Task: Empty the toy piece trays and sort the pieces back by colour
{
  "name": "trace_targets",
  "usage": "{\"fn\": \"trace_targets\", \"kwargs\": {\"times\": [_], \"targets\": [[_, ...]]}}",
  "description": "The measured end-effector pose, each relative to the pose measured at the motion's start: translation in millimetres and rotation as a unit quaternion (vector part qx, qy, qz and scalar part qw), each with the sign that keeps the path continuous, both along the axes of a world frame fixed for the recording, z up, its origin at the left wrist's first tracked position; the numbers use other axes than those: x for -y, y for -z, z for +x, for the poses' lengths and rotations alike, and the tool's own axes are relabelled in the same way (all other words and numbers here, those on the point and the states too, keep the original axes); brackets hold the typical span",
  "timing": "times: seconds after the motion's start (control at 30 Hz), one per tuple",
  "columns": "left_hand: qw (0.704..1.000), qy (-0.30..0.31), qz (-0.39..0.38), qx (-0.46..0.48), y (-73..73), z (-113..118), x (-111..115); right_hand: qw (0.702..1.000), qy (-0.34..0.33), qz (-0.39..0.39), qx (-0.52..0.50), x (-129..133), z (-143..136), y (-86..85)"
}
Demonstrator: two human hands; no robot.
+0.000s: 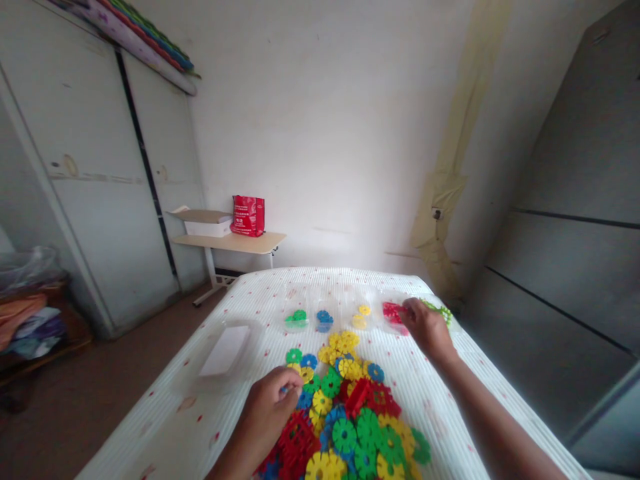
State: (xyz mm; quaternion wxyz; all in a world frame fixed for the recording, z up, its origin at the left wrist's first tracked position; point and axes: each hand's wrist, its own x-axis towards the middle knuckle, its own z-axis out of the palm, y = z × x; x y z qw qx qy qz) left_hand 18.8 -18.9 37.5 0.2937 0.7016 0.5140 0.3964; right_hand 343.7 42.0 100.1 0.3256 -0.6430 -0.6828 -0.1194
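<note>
A pile of green, yellow, blue and red plastic pieces (345,433) covers the near middle of the table. My left hand (280,393) is at the pile's left side, its fingers curled; what they hold, if anything, is hidden. At the right, my right hand (425,323) is over the clear container with red pieces (393,312), fingers pinched together at its edge. Whether a piece is between them is too small to tell. Left of it, clear containers hold yellow pieces (361,318), blue pieces (325,320) and green pieces (297,319).
A clear tray with a white card (226,351) lies on the left of the white tablecloth (175,427). Green beads (443,312) are beyond my right hand. A small table (250,243) behind bears a red bag (249,215) and a box (207,228).
</note>
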Motion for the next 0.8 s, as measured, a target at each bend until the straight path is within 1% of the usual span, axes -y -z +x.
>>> {"fn": "trace_targets", "kwargs": {"times": [0.03, 0.07, 0.1, 0.13, 0.2, 0.27, 0.3, 0.37, 0.43, 0.57, 0.7, 0.8], "targets": [[1.0, -0.017, 0.012, -0.019, 3.4, -5, 0, 0.999, 0.042, 0.004, 0.008, -8, 6, -0.8], [0.999, -0.032, 0.024, -0.036, 7.4, -9, -1, 0.997, 0.069, 0.001, 0.017, -13, 10, 0.3], [0.997, -0.045, 0.035, -0.05, 11.9, -12, -2, 0.997, 0.077, -0.006, 0.023, -15, 10, 3.1], [0.995, -0.054, 0.048, -0.063, 16.5, -13, -2, 0.997, 0.067, -0.016, 0.027, -16, 6, 7.5], [0.991, -0.064, 0.075, -0.086, 25.0, -13, -5, 0.998, 0.006, -0.047, 0.032, -12, -7, 18.9], [0.987, -0.075, 0.098, -0.107, 32.1, -11, -7, 0.993, -0.061, -0.095, 0.037, -6, -27, 30.7], [0.984, -0.08, 0.107, -0.118, 35.1, -9, -8, 0.988, -0.081, -0.127, 0.039, -5, -37, 35.9], [0.979, -0.087, 0.122, -0.137, 40.4, -7, -9, 0.977, -0.088, -0.192, 0.037, -6, -55, 44.3], [0.975, -0.09, 0.133, -0.155, 44.8, -5, -9, 0.968, -0.071, -0.238, 0.03, -11, -70, 50.7], [0.97, -0.094, 0.131, -0.18, 47.6, -2, -6, 0.961, -0.034, -0.273, 0.028, -27, -89, 61.7], [0.973, -0.088, 0.098, -0.192, 42.1, 0, -3, 0.953, -0.014, -0.3, 0.032, -34, -97, 69.0], [0.974, -0.08, 0.07, -0.202, 38.1, 1, -1, 0.949, -0.01, -0.314, 0.035, -35, -98, 69.3]]}}
